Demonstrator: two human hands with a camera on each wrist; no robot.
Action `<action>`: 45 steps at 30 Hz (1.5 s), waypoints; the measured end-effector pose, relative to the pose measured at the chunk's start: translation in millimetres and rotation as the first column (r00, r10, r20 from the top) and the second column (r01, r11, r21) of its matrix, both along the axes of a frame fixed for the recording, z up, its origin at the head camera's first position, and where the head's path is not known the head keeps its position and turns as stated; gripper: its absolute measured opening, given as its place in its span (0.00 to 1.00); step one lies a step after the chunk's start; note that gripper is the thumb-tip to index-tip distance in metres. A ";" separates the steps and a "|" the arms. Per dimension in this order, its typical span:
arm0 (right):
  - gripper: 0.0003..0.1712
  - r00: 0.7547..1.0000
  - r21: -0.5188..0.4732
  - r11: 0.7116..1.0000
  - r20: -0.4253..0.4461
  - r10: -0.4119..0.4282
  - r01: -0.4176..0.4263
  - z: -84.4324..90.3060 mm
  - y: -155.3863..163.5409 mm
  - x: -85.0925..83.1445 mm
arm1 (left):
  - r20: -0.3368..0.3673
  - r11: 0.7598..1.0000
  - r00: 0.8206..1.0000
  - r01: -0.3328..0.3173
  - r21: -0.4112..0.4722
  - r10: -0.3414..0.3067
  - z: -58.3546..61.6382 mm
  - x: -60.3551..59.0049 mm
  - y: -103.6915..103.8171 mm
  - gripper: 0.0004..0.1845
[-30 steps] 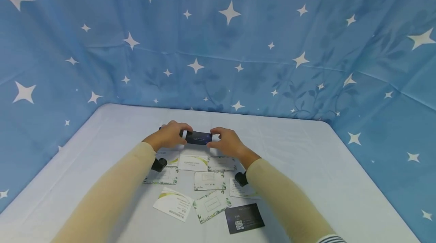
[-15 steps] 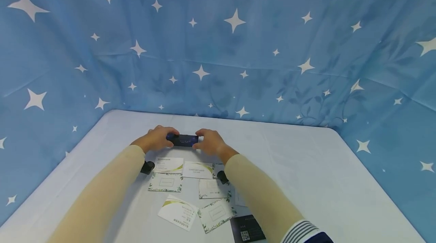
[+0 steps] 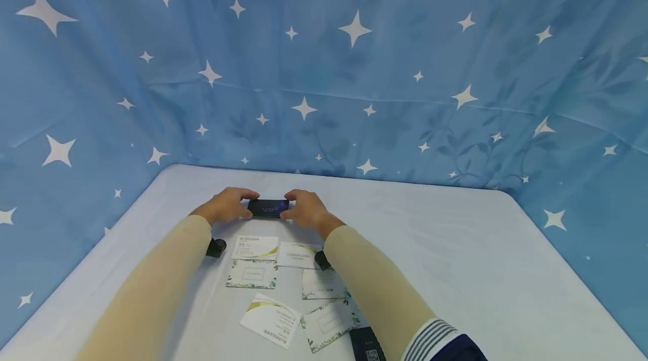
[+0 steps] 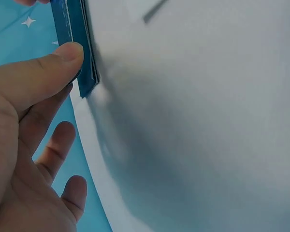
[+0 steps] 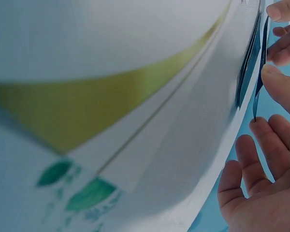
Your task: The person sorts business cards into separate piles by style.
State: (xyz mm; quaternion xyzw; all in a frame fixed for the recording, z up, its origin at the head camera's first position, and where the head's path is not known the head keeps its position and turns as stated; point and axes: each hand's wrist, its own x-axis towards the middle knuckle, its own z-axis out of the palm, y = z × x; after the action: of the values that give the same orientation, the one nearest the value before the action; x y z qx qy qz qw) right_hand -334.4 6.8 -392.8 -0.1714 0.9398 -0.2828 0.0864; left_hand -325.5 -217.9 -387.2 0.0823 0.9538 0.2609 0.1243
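While seven cards (image 3: 255,248) lie loose, left hand (image 3: 225,207) and right hand (image 3: 302,210) pinch one dark card (image 3: 268,207).

A blue star-printed cloth (image 3: 354,68) hangs behind a pale-covered table (image 3: 455,248).

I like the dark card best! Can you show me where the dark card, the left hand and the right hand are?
dark card (image 3: 269,207), head view, middle of its dark face.
left hand (image 3: 225,206), head view, back of the hand.
right hand (image 3: 305,210), head view, back of the hand.
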 end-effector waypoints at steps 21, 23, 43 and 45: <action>0.30 1.000 -0.069 0.997 0.024 -0.017 0.019 -11.5 -6.3 -6.0 | -0.053 0.993 0.998 -0.040 -0.108 0.034 -1.0 3.0 -0.8 0.31; 0.30 1.000 -0.063 0.998 0.025 -0.018 0.019 -11.6 -6.1 -6.7 | -0.053 0.993 0.998 -0.038 -0.116 0.032 -0.2 2.3 -1.0 0.31; 0.43 0.995 0.023 0.999 0.092 0.041 -0.043 -7.0 -7.6 -4.5 | -0.044 0.998 0.999 0.005 -0.060 -0.008 -2.1 3.9 -7.1 0.30; 0.40 0.996 0.030 0.998 0.074 0.050 -0.052 -6.8 -7.6 -4.0 | -0.037 0.999 0.999 0.003 -0.053 -0.005 -1.8 4.0 -6.7 0.30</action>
State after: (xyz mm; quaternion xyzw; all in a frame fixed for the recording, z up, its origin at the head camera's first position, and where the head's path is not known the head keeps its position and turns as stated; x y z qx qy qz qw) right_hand -338.3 -0.8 -399.6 -0.1833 0.9357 -0.2714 0.1309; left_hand -321.4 -224.6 -389.0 0.0856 0.9623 0.2337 0.1095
